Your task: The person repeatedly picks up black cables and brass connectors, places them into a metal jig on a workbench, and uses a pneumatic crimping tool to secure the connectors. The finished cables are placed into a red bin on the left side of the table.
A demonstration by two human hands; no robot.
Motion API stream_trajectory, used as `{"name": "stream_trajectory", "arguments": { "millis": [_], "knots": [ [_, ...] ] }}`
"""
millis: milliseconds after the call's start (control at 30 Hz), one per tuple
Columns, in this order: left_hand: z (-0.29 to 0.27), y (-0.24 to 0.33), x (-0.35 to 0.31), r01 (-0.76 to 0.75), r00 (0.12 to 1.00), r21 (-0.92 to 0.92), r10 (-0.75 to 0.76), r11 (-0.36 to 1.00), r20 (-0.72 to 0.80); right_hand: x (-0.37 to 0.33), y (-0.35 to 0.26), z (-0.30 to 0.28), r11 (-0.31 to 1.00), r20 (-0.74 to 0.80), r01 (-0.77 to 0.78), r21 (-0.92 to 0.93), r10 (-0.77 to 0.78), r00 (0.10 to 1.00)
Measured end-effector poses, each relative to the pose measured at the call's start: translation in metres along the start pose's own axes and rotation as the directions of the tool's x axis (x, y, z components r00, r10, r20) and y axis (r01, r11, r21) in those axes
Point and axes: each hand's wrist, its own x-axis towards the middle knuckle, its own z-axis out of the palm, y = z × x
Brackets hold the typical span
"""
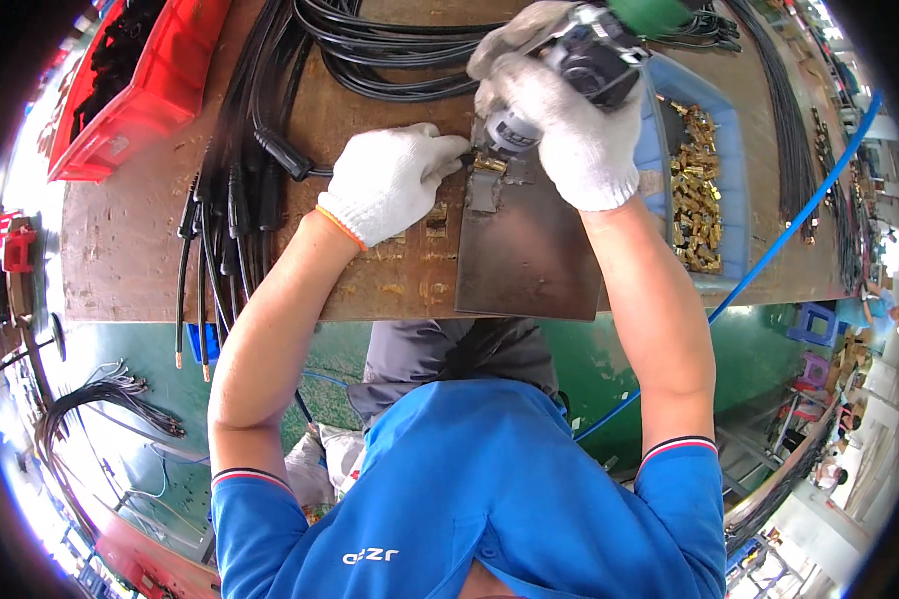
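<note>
My left hand (395, 180), in a white glove with an orange cuff edge, is closed on a black cable (318, 172). Just past its fingertips, a small brass fitting (487, 163) lies at the cable's end, over a dark metal plate (529, 250). Gripped in my gloved right hand (574, 135) is a black and grey hand-held power tool (594, 60) with a green part at its top. The tool's grey round nose (512, 131) points down beside the brass fitting. Whether nose and fitting touch, I cannot tell.
A blue bin (736, 200) full of brass fittings (697, 200) stands right of my right forearm. Coiled black cables (400, 85) lie across the back, more hang over the front edge at left. A red crate (160, 105) sits far left. A blue hose (799, 222) crosses the right side.
</note>
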Motion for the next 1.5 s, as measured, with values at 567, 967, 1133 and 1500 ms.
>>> {"name": "stream_trajectory", "arguments": {
  "millis": [567, 967, 1133, 1500],
  "knots": [
    [-0.071, 0.046, -0.01, 0.098, 0.992, -0.134, -0.085, 0.986, 0.096, -0.028, -0.088, -0.23, 0.76, -0.677, -0.557, -0.336, 0.217, 0.704],
    [-0.079, 0.055, -0.001, 0.195, 0.973, -0.164, -0.169, 0.967, 0.16, -0.043, -0.07, -0.128, 0.441, -0.281, -0.196, -0.876, -0.136, 0.95],
    [-0.071, 0.057, 0.003, 0.136, 0.988, -0.169, -0.12, 0.976, 0.101, -0.066, -0.02, -0.023, 0.846, 0.055, -0.24, -0.475, 0.301, 0.952],
    [-0.064, 0.064, -0.011, -0.181, 0.983, 0.16, 0.184, 0.97, -0.002, -0.086, -0.006, -0.022, 0.846, -0.051, -0.529, -0.07, 0.526, 0.849]
  ]
}}
